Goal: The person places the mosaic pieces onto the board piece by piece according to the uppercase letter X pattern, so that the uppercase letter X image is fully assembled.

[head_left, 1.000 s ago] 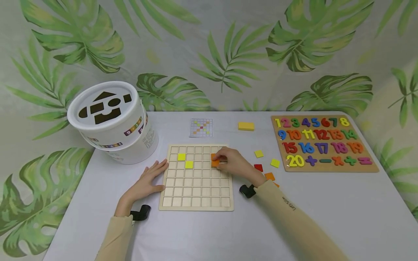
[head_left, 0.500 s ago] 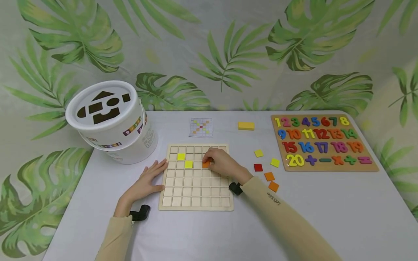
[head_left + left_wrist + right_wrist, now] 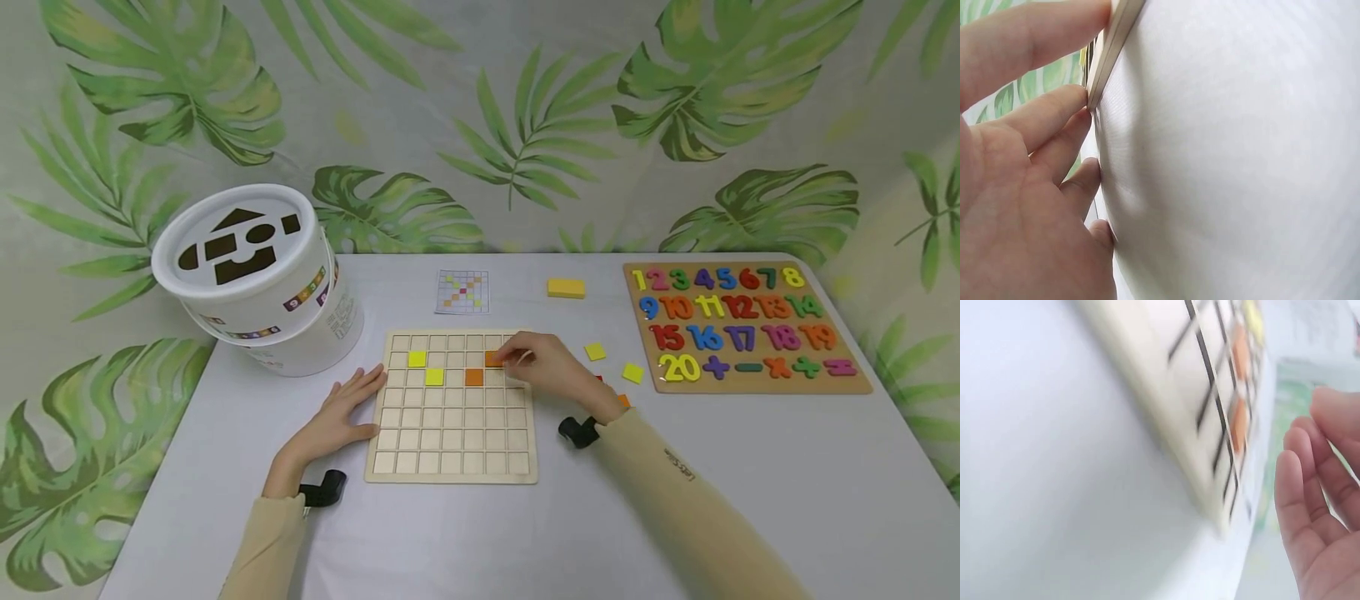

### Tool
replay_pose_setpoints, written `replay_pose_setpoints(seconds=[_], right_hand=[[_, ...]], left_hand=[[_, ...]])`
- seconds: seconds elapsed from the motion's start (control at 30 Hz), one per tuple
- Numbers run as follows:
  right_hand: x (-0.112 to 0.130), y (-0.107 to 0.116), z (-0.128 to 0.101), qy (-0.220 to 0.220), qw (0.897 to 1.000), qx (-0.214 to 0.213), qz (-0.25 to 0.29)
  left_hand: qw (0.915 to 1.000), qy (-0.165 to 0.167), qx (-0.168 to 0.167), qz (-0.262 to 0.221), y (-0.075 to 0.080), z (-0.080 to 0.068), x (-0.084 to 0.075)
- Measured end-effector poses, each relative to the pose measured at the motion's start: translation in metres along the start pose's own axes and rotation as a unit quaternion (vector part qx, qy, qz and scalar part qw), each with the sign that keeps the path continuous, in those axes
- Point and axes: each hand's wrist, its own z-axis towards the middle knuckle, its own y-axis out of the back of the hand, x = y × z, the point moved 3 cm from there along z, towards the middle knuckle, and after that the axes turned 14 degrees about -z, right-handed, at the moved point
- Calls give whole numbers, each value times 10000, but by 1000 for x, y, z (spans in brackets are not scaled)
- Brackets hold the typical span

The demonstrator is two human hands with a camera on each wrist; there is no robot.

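Observation:
A wooden grid board (image 3: 450,462) lies on the table. Two yellow tiles (image 3: 434,377) sit in its cells on the left, and two orange tiles (image 3: 474,377) sit in cells further right. My left hand (image 3: 337,422) lies at the board's left edge, its straight fingers touching the rim (image 3: 1110,59). Over the board's upper right is my right hand (image 3: 551,371), partly covering the farther orange tile (image 3: 492,358). In the right wrist view, the loosely bent fingers of that hand (image 3: 1329,494) are apart from the board, with nothing visible between them.
Loose yellow tiles (image 3: 632,372) lie right of the board; red and orange ones are partly hidden by the right arm. Behind the board are a pattern card (image 3: 462,292) and a yellow block (image 3: 566,288). A white bucket (image 3: 330,333) stands left, a number puzzle (image 3: 750,382) right.
My right hand has set an orange tile into a cell one column left, let go, and moved back right, away from it. My left hand has stayed at the board's edge.

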Motion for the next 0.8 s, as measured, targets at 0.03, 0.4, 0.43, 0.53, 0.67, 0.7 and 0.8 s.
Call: replay_pose_setpoints(seconds=[0.03, 0.4, 0.43, 0.53, 0.67, 0.7, 0.8], right_hand=[[-5, 6, -6, -87, 9999, -81, 44], [-73, 38, -74, -1174, 9921, -391, -201], [-76, 38, -78, -1199, 9918, -370, -258], [-80, 37, -84, -1191, 9911, -321, -491], [-84, 33, -87, -1197, 9890, -295, -819], [-84, 32, -87, -1196, 9886, -299, -865], [-83, 31, -87, -1138, 9884, -323, -954]], left_hand=[[10000, -1, -1, 8, 0, 0, 0], [10000, -25, -6, 48, 1, -2, 0], [10000, -29, -6, 45, 1, -2, 0], [10000, -38, -3, 37, 1, -2, 0], [10000, -55, 14, 15, 1, -1, 1], [10000, -59, 22, 8, 1, -1, 1], [10000, -73, 40, -6, 0, -1, 2]])
